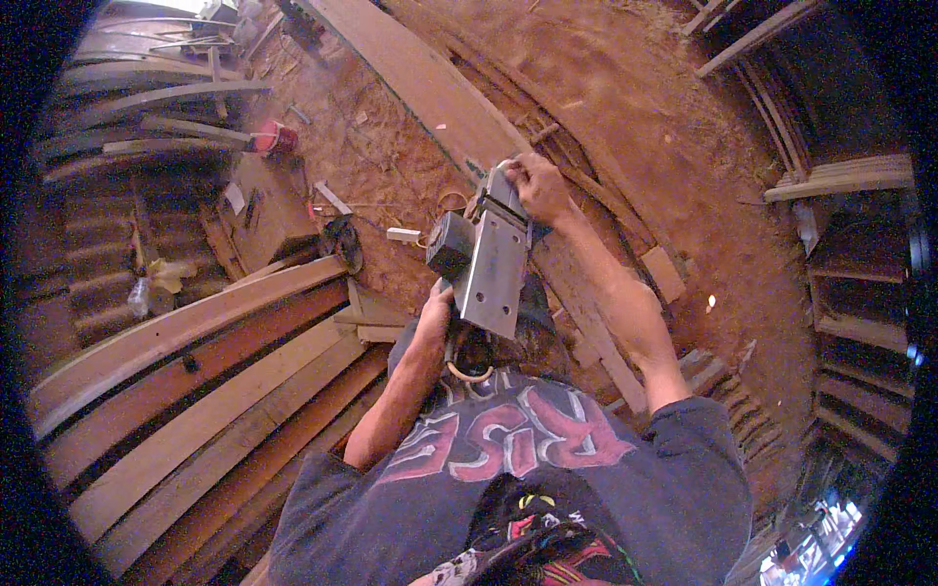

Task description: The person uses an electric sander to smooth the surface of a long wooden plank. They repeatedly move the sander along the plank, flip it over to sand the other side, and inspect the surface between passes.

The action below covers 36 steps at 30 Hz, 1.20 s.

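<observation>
A handheld power planer [493, 275] is held up in front of the person's chest, in the middle of the scene, turned so that its flat underside faces the camera. The near sole plate [491, 283] is a long, pale grey metal rectangle with a few dark round holes; a narrow dark slot crosses the tool beyond it, and a shorter metal section carries on to the far end. A blocky, dark grey housing [450, 242] juts out from the left side. The planer slants, its far end leaning slightly right, and a pale curved cord [470, 376] shows just beyond its near end, against the dark shirt [576, 479]. The left hand [436, 307] is closed at the lower left of the tool, just below the housing; its fingers are largely hidden, so how tightly they wrap cannot be told. The right hand [536, 188] is bent over the far end, fingers and thumb curled in and gripping the tip there. Beyond the planer, a long wide plank [440, 93] runs toward the far left over reddish, dusty ground [625, 107]. Stacked boards [220, 410] fill the near left, and a red bucket [276, 138] stands at far left.
</observation>
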{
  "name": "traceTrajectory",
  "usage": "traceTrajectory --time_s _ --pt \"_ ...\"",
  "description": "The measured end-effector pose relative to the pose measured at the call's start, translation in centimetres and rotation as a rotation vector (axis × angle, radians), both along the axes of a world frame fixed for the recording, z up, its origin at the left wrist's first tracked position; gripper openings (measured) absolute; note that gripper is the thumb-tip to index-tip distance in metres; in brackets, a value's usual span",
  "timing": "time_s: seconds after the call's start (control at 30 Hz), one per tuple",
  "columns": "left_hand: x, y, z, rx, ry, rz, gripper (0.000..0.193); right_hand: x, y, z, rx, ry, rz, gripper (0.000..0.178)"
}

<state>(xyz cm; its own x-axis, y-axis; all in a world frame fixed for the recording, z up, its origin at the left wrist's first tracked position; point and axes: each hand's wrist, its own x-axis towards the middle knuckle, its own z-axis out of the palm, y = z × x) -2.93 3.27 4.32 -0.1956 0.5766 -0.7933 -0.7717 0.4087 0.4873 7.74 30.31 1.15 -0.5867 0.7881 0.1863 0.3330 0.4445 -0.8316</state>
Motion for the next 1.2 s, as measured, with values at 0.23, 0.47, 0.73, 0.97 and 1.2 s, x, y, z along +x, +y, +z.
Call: traceTrajectory --time_s 0.23,0.47,0.73,0.97,1.2 --pt "0.4 2.1 5.1 -0.159 0.276 0.059 0.026 12.8 -6.1 1.0 -0.095 -0.203 -0.07 0.026" --pt "3.9 9.2 10.9 0.132 -0.141 0.072 0.017 30.1 -18.0 -8.8 -0.092 -0.287 -0.617 0.044" --pt "14.4 12.7 8.5 0.247 -0.166 -0.215 0.028 34.6 -25.3 -8.4 -0.093 -0.745 -0.642 0.052" --pt "18.7 11.1 2.5 0.294 0.142 -0.391 0.041 40.4 -27.1 -17.8 -0.038 -0.562 -0.554 0.053" --pt "22.2 9.1 -9.1 0.125 0.245 -0.375 0.052 38.0 -26.6 -14.2 -0.151 -0.5 -0.531 0.052"
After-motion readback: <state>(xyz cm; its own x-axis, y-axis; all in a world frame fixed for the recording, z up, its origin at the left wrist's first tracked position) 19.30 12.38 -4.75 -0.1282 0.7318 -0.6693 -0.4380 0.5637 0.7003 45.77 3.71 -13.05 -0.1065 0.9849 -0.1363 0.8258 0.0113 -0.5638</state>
